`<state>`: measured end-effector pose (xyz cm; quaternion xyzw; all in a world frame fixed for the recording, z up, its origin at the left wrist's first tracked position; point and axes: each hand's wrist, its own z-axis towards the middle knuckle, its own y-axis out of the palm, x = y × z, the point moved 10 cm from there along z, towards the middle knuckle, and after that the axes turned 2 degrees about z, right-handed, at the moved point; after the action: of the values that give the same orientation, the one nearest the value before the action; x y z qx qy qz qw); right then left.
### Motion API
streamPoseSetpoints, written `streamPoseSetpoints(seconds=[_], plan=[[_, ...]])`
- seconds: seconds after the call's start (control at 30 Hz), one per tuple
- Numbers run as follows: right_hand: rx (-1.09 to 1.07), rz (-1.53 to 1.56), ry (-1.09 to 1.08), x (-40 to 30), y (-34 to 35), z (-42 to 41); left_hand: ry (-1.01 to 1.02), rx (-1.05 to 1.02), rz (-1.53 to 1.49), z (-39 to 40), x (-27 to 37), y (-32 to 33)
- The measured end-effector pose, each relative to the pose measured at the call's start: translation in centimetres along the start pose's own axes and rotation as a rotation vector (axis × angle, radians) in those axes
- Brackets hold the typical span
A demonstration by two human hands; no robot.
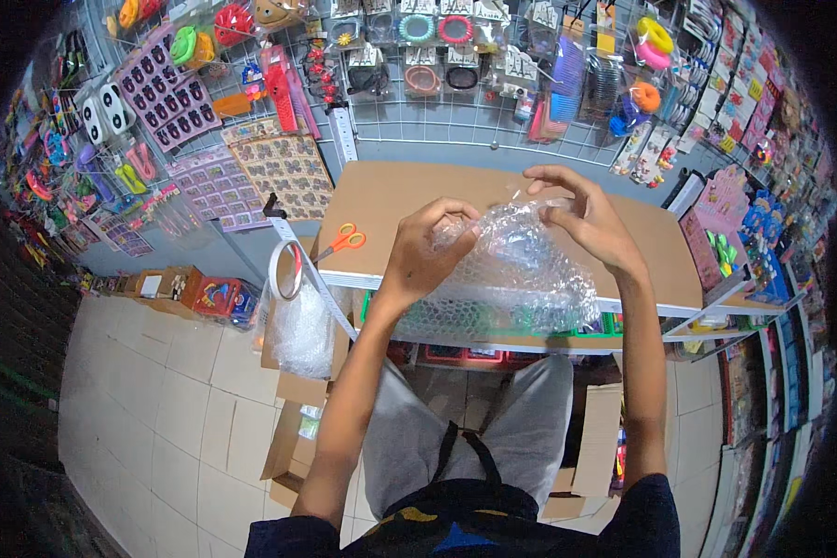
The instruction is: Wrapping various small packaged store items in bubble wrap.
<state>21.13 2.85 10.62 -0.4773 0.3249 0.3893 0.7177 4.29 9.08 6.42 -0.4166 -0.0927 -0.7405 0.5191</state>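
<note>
A clear sheet of bubble wrap (523, 272) hangs from my two hands over the front edge of the cardboard-topped shelf (404, 188). My left hand (432, 251) pinches its upper left part between thumb and fingers. At the upper right, my right hand (582, 216) has its thumb against the wrap, while its fingers curve above with a gap. Something bluish shows faintly through the plastic, too blurred to name. Orange-handled scissors (345, 239) lie on the shelf to the left of my left hand.
A roll of tape (285, 270) hangs on the metal upright at left, above more bubble wrap (303, 328). Open cardboard boxes (596, 439) stand on the floor beside my legs. Packaged hair accessories (436, 35) hang on the wire grid behind. A pink display box (718, 223) stands at right.
</note>
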Motion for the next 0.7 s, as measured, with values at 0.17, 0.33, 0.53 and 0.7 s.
streamPoseSetpoints(seconds=[0.17, 0.33, 0.53, 0.7], plan=[[-0.072, 0.118, 0.163, 1.4, 1.5, -0.2, 0.072, -0.055, -0.003, -0.1, 1.0, 0.3], [-0.073, 0.069, 0.162, 1.7, 2.2, -0.1, 0.043, -0.045, 0.024, 0.5, 1.9, 0.6], [-0.023, 0.126, 0.001, 0.1, 2.1, -0.1, 0.132, 0.009, 0.440, 1.3, 3.8, 2.1], [0.026, 0.285, 0.085, 0.9, 1.5, -0.5, 0.360, 0.154, 0.592, 0.9, 6.2, 3.0]])
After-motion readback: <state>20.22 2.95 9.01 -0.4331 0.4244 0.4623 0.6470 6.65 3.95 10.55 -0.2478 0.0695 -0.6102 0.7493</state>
